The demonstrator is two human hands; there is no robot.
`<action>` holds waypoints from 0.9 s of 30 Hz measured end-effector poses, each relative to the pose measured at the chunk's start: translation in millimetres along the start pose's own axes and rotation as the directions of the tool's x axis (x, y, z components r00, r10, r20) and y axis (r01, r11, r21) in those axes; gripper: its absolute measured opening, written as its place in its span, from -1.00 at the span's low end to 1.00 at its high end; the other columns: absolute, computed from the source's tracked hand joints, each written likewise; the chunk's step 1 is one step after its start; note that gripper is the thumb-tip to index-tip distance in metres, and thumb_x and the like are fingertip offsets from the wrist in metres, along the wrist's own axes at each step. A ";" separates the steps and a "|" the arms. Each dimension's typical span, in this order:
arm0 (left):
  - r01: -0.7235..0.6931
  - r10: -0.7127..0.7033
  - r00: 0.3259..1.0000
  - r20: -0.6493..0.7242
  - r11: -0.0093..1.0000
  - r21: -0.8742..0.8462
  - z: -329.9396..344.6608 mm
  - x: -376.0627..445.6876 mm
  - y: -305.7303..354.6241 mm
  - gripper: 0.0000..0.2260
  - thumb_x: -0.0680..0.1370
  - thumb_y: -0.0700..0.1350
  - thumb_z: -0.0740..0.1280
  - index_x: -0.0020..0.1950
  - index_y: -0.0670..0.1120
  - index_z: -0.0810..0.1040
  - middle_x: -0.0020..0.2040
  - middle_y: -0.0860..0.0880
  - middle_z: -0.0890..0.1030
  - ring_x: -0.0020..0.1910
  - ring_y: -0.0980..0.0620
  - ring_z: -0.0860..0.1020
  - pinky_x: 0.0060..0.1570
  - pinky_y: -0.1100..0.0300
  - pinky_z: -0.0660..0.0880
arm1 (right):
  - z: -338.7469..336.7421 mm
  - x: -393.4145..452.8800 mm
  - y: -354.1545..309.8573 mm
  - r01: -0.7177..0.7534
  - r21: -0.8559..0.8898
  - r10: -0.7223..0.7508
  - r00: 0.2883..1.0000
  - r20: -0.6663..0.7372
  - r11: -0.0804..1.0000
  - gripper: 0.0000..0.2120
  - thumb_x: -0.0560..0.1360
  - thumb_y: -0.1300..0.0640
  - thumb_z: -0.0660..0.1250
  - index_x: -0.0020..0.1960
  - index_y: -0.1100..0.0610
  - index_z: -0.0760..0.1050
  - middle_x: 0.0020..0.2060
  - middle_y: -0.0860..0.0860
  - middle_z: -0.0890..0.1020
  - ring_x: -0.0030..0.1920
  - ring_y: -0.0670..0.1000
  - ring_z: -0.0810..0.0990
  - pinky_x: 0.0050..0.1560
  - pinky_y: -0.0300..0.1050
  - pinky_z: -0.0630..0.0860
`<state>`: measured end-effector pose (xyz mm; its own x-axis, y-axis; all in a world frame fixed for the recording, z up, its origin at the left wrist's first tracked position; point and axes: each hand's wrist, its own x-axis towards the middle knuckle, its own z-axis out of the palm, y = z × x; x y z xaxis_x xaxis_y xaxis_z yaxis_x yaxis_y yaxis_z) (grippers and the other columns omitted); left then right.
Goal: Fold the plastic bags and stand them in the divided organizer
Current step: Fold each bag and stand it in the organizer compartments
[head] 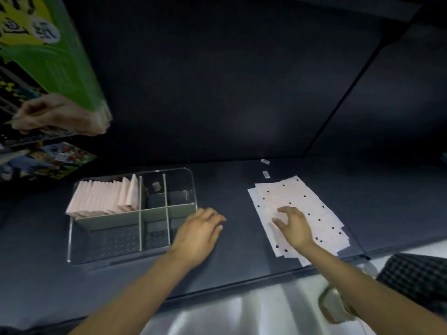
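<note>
Bags point(297, 213) lie flat on dark tabletop point(229, 180); both grips slack, right hand point(294, 226) apparently touching them.

Dark worktop point(229, 184); two small white labels point(265, 161) near its back edge. Green printed box point(55, 56) upper left, colourful printed box point(48, 160) beneath. Checked fabric point(416, 274) at lower right.

Dim room; dark table point(242, 184) against dark wall point(217, 81); pale floor point(229, 315) below.
</note>
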<state>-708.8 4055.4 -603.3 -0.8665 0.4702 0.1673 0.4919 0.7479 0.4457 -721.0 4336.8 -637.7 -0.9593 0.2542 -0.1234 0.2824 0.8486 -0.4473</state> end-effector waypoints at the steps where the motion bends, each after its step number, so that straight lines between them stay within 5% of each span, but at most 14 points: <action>1: -0.009 0.009 0.998 0.066 1.000 0.012 14.4 -0.2 8.7 -0.72 0.63 -0.03 0.13 0.30 0.02 0.45 0.23 0.05 0.47 0.22 0.03 0.39 0.24 0.19 0.29 | -5.6 0.2 25.0 -0.051 -0.067 0.051 0.999 0.004 0.996 -0.61 0.52 0.02 0.33 0.29 0.15 0.42 0.26 0.10 0.47 0.26 0.13 0.41 0.19 -0.07 0.40; 4: 0.012 -0.028 0.970 0.242 0.997 0.070 48.4 -8.5 20.5 -0.68 0.62 0.01 0.11 0.38 0.06 0.36 0.39 0.08 0.35 0.35 0.07 0.29 0.31 0.23 0.24 | -11.0 -1.9 69.3 -0.107 -0.167 0.121 0.990 0.075 0.980 -0.53 0.53 -0.01 0.29 0.37 0.13 0.31 0.34 0.09 0.36 0.32 0.13 0.30 0.22 -0.06 0.39; 8: 0.044 -0.096 0.921 0.379 0.989 0.142 73.3 -27.2 15.1 -0.62 0.63 0.02 0.10 0.46 0.05 0.26 0.52 0.10 0.14 0.48 0.10 0.13 0.40 0.19 0.16 | -7.4 -3.7 85.6 -0.016 -0.217 0.022 0.999 0.028 0.976 -0.69 0.55 0.06 0.26 0.24 0.15 0.44 0.25 0.07 0.43 0.24 0.11 0.37 0.15 -0.07 0.43; 11: -0.012 -0.028 0.948 0.317 0.992 0.124 77.2 -30.5 12.0 -0.62 0.59 -0.04 0.24 0.41 0.01 0.37 0.49 0.03 0.25 0.45 -0.01 0.26 0.38 0.09 0.26 | -5.1 -3.6 89.2 0.045 -0.252 -0.056 0.998 -0.036 0.967 -0.81 0.54 0.08 0.27 0.06 0.16 0.53 0.12 0.07 0.50 0.14 0.12 0.44 0.02 -0.07 0.46; 15: 0.019 -0.060 0.932 0.356 0.993 0.115 80.0 -31.3 12.2 -0.60 0.60 -0.02 0.21 0.44 0.02 0.33 0.51 0.07 0.20 0.48 0.03 0.19 0.44 0.16 0.14 | -1.3 -6.0 94.7 0.030 -0.110 -0.033 0.999 -0.028 0.993 -0.61 0.42 -0.11 0.41 0.11 0.12 0.51 0.13 0.00 0.45 0.17 0.08 0.39 0.13 -0.02 0.40; 19: 0.006 -0.046 0.959 0.278 0.990 0.142 79.4 -35.2 20.6 -0.59 0.43 -0.13 0.47 0.27 -0.06 0.55 0.34 -0.05 0.49 0.30 -0.12 0.48 0.26 -0.04 0.41 | 3.9 -6.8 96.3 0.021 0.047 -0.015 0.993 -0.117 0.999 -0.83 0.46 0.11 0.40 0.01 0.15 0.55 0.10 0.05 0.50 0.12 0.11 0.43 0.11 0.01 0.42; 23: 0.067 -0.114 0.926 0.361 0.988 0.138 82.3 -34.3 19.5 -0.57 0.61 0.04 0.16 0.48 0.06 0.24 0.53 0.11 0.11 0.51 0.08 0.07 0.46 0.18 -0.01 | -1.1 -5.3 93.8 0.003 0.064 0.006 0.990 -0.139 0.998 -0.92 0.51 0.19 0.33 -0.05 0.18 0.58 0.05 0.08 0.56 0.08 0.12 0.45 0.07 -0.01 0.42; 27: 0.068 -0.106 0.920 0.376 0.991 0.113 75.0 -25.9 32.0 -0.57 0.62 0.14 0.10 0.48 0.14 0.19 0.52 0.19 0.10 0.49 0.16 0.05 0.43 0.23 0.04 | -7.4 -14.4 67.1 0.155 0.022 -0.148 0.971 -0.186 0.988 -0.91 0.50 0.22 0.33 -0.04 0.19 0.60 -0.02 0.10 0.59 0.01 0.15 0.49 0.01 -0.03 0.39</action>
<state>-664.3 4102.4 -659.2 -0.8179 0.5299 -0.2242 0.4383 0.8262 0.3539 -688.2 4393.5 -659.4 -0.9719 0.2074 0.1112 0.1300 0.8672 -0.4807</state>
